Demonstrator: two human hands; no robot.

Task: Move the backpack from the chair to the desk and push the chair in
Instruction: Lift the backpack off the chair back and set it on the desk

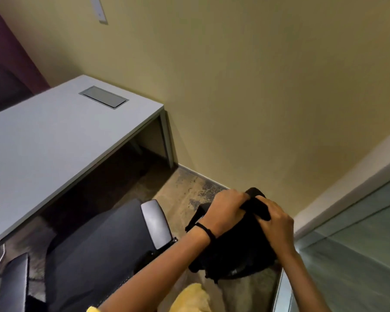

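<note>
Both hands grip the black backpack (232, 251) by its top: the left hand (225, 212) is closed on the handle and the right hand (277, 224) is clenched on the fabric just beside it. The backpack hangs off the chair (95, 251), to the right of the chair's grey armrest (155, 224) and above bare floor (189, 190), its long axis roughly vertical with the handle end up. Left of the chair, the grey desk (43, 140) has its near edge running diagonally, with a bare top around an inset hatch (103, 97), while the wall (257, 86) and a glass panel (358, 244) close in behind and to the right.
</note>
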